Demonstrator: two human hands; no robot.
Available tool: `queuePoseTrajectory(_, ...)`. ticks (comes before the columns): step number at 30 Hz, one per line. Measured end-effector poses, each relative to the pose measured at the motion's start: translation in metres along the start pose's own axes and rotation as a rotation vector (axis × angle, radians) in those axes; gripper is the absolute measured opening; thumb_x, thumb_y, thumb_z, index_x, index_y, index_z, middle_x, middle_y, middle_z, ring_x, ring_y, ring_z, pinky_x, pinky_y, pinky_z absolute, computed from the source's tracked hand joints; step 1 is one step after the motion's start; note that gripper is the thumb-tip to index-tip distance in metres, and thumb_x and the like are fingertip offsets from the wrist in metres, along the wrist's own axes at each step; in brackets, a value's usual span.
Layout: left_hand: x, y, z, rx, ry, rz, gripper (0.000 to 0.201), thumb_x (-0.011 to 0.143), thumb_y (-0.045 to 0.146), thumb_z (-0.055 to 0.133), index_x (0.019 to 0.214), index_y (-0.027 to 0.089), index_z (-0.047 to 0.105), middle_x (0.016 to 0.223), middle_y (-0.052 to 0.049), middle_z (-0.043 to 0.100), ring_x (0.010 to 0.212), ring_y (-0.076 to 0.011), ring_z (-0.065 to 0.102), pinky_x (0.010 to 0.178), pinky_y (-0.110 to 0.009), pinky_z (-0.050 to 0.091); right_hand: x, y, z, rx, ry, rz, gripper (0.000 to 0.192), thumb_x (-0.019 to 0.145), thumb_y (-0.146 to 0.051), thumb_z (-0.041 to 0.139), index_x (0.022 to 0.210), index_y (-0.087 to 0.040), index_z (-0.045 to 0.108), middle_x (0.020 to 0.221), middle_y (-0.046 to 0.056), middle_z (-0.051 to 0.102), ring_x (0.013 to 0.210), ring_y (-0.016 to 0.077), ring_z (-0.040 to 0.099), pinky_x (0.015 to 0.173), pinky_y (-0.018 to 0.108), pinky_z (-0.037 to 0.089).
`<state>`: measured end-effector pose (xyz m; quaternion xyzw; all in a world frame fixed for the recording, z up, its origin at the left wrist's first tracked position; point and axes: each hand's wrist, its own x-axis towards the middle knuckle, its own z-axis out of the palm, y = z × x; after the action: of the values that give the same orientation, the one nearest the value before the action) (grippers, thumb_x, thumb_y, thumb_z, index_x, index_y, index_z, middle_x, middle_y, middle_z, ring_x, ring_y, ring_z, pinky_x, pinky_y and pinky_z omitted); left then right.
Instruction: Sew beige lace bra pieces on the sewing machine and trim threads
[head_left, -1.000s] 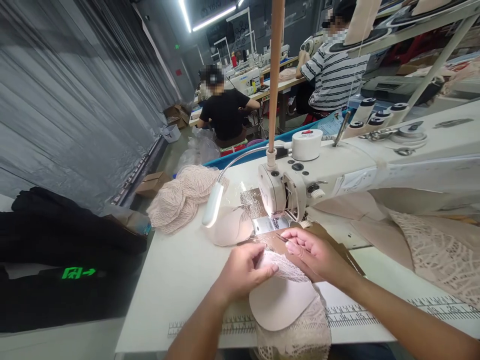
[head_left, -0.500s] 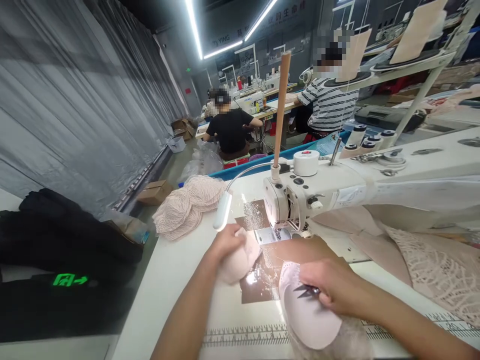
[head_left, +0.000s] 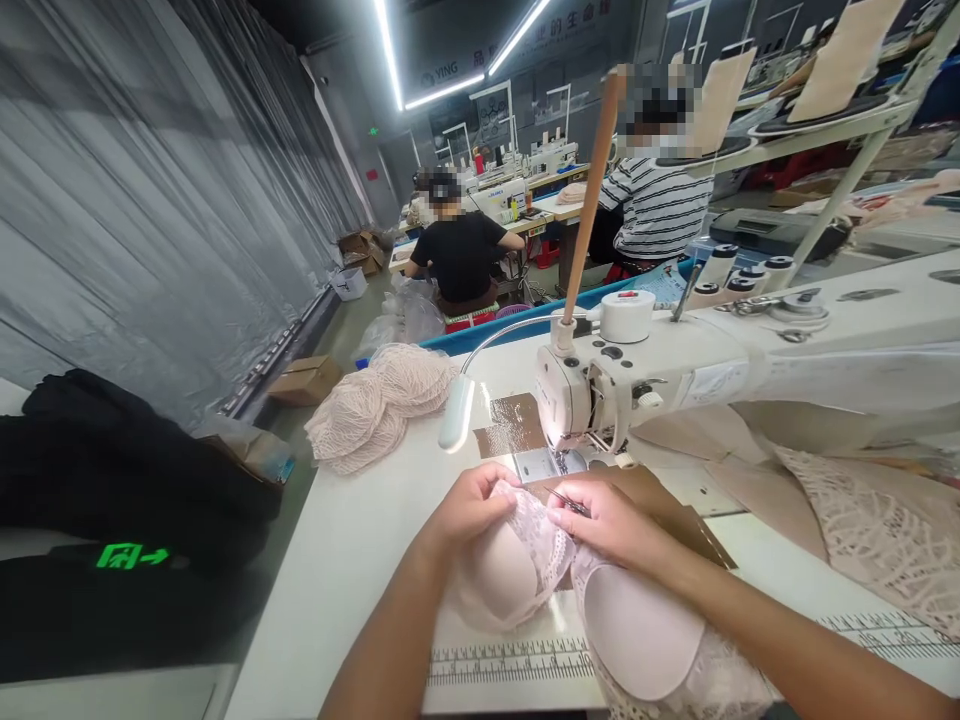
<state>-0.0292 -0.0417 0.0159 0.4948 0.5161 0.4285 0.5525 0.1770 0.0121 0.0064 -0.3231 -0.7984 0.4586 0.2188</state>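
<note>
A pale pink lace bra with two moulded cups lies in front of the sewing machine (head_left: 566, 390). My left hand (head_left: 480, 505) is closed on the upper edge of the left cup (head_left: 504, 575). Against the lace between the cups, my right hand (head_left: 600, 515) is closed around small thread snips (head_left: 571, 502), its fingertips touching the fabric. The right cup (head_left: 643, 630) hangs below my right wrist, with lace spreading toward the table's front edge. Both hands are just short of the needle plate (head_left: 536, 463); the snips' handles are mostly hidden in my palm.
A pile of lace cups (head_left: 379, 405) sits at the table's back left. A small lamp (head_left: 456, 412) arches over the table. More lace fabric (head_left: 877, 530) lies on the right. A printed ruler (head_left: 510, 662) runs along the front. Two people (head_left: 461, 255) sit at machines ahead.
My hands have come together, bringing the two cups side by side. The right hand moved up and left with the snips, whose blades now point up-left beside the lace.
</note>
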Motion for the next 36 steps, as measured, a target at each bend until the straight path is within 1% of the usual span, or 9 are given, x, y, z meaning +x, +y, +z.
queuePoseTrajectory(5,-0.003,0.004,-0.003,0.314,0.024,0.163,0.034,0.072,0.019,0.065,0.105,0.018,0.061,0.101,-0.005,0.064,0.092,-0.0184,0.058,0.082,-0.027,0.044,-0.002,0.007,0.0,0.113,-0.01,0.009,0.027,0.087,-0.037,0.049,0.067,-0.02,0.047,0.064,-0.003,0.044,0.06,0.0138,0.041,0.055,0.027,0.033)
queuePoseTrajectory(10,-0.002,0.005,0.009,0.609,0.098,0.287,0.047,0.065,0.032,0.077,0.107,0.018,0.064,0.107,-0.007,0.065,0.099,-0.0244,0.057,0.089,-0.033,0.044,-0.002,0.008,0.0,0.143,-0.037,-0.004,0.028,0.09,-0.039,0.049,0.069,-0.02,0.047,0.066,-0.003,0.043,0.063,0.0133,0.04,0.057,0.026,0.033)
queuePoseTrajectory(16,0.003,-0.003,0.017,0.323,-0.078,0.042,0.03,0.072,0.039,0.073,0.086,0.014,0.067,0.073,-0.001,0.062,0.065,-0.0126,0.052,0.057,-0.021,0.039,-0.005,0.002,-0.003,0.118,-0.042,-0.016,0.028,0.09,-0.041,0.048,0.072,-0.02,0.052,0.069,-0.001,0.05,0.066,0.0151,0.046,0.06,0.027,0.035)
queuePoseTrajectory(19,0.003,-0.007,0.015,0.181,-0.141,-0.028,0.032,0.074,0.043,0.072,0.078,0.011,0.068,0.067,-0.001,0.059,0.061,-0.011,0.05,0.055,-0.021,0.036,-0.007,0.005,-0.007,0.176,-0.04,-0.017,0.028,0.09,-0.046,0.048,0.086,-0.02,0.059,0.079,0.001,0.058,0.073,0.0171,0.053,0.065,0.028,0.041)
queuePoseTrajectory(24,0.003,-0.006,0.013,0.084,-0.168,-0.039,0.032,0.074,0.042,0.072,0.081,0.011,0.072,0.068,-0.003,0.062,0.061,-0.0118,0.052,0.058,-0.022,0.038,-0.007,0.013,-0.014,0.227,-0.078,0.015,0.044,0.093,-0.053,0.04,0.11,-0.019,0.062,0.078,0.003,0.063,0.076,0.0204,0.059,0.073,0.034,0.047)
queuePoseTrajectory(27,0.003,-0.006,0.014,0.033,-0.169,-0.047,0.031,0.073,0.041,0.074,0.081,0.011,0.074,0.068,-0.004,0.064,0.061,-0.012,0.052,0.058,-0.022,0.039,-0.005,0.016,-0.014,0.238,-0.114,-0.003,0.041,0.089,-0.048,0.05,0.115,-0.02,0.064,0.1,0.008,0.068,0.096,0.0251,0.061,0.086,0.038,0.047)
queuePoseTrajectory(29,0.003,-0.008,0.015,0.004,-0.157,-0.06,0.032,0.072,0.041,0.075,0.081,0.011,0.074,0.067,-0.003,0.063,0.06,-0.0116,0.051,0.058,-0.022,0.039,-0.005,0.017,-0.012,0.268,-0.134,0.0,0.038,0.087,-0.045,0.055,0.114,-0.019,0.063,0.107,0.008,0.067,0.1,0.0254,0.06,0.087,0.038,0.047)
queuePoseTrajectory(33,0.004,-0.01,0.017,-0.014,-0.132,-0.082,0.033,0.069,0.042,0.077,0.079,0.01,0.073,0.063,-0.002,0.06,0.058,-0.0102,0.048,0.056,-0.021,0.037,-0.006,0.013,-0.008,0.297,-0.157,0.038,0.029,0.086,-0.043,0.057,0.102,-0.02,0.063,0.086,0.004,0.065,0.079,0.0198,0.061,0.069,0.031,0.049)
queuePoseTrajectory(36,0.004,-0.01,0.017,-0.015,-0.125,-0.082,0.034,0.067,0.042,0.078,0.078,0.01,0.073,0.062,-0.001,0.058,0.058,-0.0096,0.046,0.056,-0.021,0.036,-0.008,0.004,-0.008,0.276,-0.14,0.028,0.023,0.087,-0.041,0.057,0.094,-0.019,0.063,0.087,0.003,0.066,0.081,0.0194,0.061,0.071,0.03,0.048)
